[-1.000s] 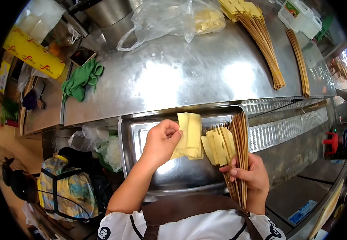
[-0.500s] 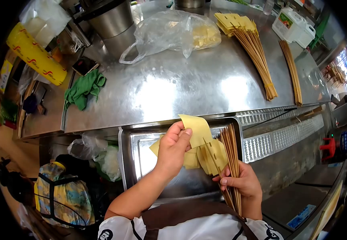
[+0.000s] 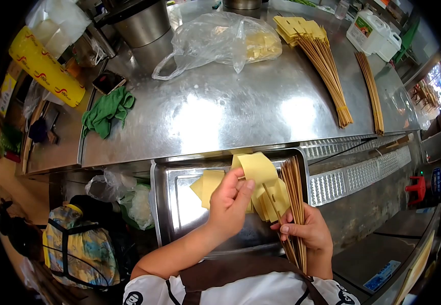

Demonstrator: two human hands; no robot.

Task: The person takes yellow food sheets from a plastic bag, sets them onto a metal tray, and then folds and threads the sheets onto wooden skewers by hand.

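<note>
My left hand (image 3: 232,206) pinches a thin yellow sheet (image 3: 257,166) between thumb and fingers, and the sheet curls over toward the skewers. My right hand (image 3: 304,231) is closed around a bundle of thin wooden skewers (image 3: 295,190). Folded yellow pieces (image 3: 274,201) are threaded on skewers beside that bundle, close to the left hand. Other yellow sheets (image 3: 211,184) lie in the metal tray (image 3: 157,208) under and left of my left hand, which partly hides them.
On the steel counter (image 3: 144,122) are a plastic bag (image 3: 208,38) with yellow pieces, loaded skewers (image 3: 327,71), bare skewers (image 3: 370,94), a green cloth (image 3: 107,112) and white jugs (image 3: 365,33). A yellow roll (image 3: 45,68) is at the left.
My left hand has brought a yellow sheet from the pile rightward to the skewers, where its top now bends over. The view has tilted up slightly. My right hand keeps its hold.
</note>
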